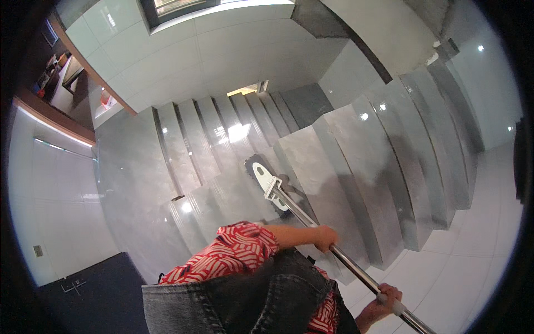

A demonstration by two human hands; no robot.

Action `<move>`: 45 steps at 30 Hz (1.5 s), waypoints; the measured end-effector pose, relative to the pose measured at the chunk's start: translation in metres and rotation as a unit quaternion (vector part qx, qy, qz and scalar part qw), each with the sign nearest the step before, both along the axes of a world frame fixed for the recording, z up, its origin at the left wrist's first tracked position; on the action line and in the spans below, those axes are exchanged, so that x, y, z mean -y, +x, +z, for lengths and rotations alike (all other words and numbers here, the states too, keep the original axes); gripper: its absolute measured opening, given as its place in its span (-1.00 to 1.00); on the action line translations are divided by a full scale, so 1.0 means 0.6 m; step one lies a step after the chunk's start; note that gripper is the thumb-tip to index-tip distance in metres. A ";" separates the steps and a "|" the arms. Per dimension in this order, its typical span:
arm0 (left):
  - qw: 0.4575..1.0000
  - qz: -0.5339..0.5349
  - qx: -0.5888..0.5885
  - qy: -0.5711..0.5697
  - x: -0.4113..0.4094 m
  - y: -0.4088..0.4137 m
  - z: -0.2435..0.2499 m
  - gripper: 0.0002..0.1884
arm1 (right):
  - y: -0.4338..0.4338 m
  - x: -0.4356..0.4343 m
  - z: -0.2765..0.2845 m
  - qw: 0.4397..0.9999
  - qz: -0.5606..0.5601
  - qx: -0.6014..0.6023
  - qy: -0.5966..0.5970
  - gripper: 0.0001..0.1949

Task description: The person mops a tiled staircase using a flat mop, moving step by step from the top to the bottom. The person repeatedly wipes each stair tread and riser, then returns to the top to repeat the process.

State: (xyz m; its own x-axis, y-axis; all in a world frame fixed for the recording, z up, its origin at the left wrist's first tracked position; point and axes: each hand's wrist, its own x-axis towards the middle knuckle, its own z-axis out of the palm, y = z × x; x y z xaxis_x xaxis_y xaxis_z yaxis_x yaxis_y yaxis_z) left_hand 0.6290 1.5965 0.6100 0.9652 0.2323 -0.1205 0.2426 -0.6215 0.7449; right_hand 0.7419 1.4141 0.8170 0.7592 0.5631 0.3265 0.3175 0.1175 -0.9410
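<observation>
My left hand (326, 238) is closed around the shiny metal pole (350, 263) of a flat mop, about midway along its visible length. Lower down the pole, by a pale collar, my right hand (384, 297) grips it too. The pole slants up and left to the mop head (263, 177), a white plate over a dark fringed pad. That head rests on a grey stair tread, close to the riser of the step on its right. The pole's far end runs out of view at the bottom.
Glossy grey stairs (354, 167) rise to the right, and a lower flight (208, 137) drops away beyond. White tiled walls (175, 62) and a window (183, 8) lie ahead. At left are a wood-framed doorway (75, 96) and a dark door-like panel (96, 292).
</observation>
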 end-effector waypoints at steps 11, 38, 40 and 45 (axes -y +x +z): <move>0.996 -0.068 0.056 -0.027 0.033 -0.004 0.036 -0.84 | -0.072 0.052 0.062 0.998 -0.011 0.066 -0.012 -0.78; 0.970 -0.223 0.023 -0.099 -0.154 -0.088 -0.009 -0.96 | -0.185 -0.095 0.028 0.953 -0.101 0.230 -0.169 -0.30; 0.968 -0.228 0.028 -0.104 -0.184 -0.108 0.007 -0.98 | -0.202 -0.123 0.038 0.955 -0.117 0.207 -0.178 -0.36; 0.962 -0.241 0.019 -0.127 -0.237 -0.132 0.006 -0.97 | -0.263 -0.228 0.072 0.938 -0.132 0.269 -0.174 -0.59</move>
State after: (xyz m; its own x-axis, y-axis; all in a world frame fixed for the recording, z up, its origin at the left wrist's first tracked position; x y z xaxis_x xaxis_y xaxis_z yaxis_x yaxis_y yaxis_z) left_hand 0.5500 1.7388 0.6133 0.9584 -0.2750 -0.0765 -0.0586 -0.4519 0.8902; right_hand 0.5843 1.5510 0.8604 0.6645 0.5228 0.5340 0.7329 -0.3166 -0.6022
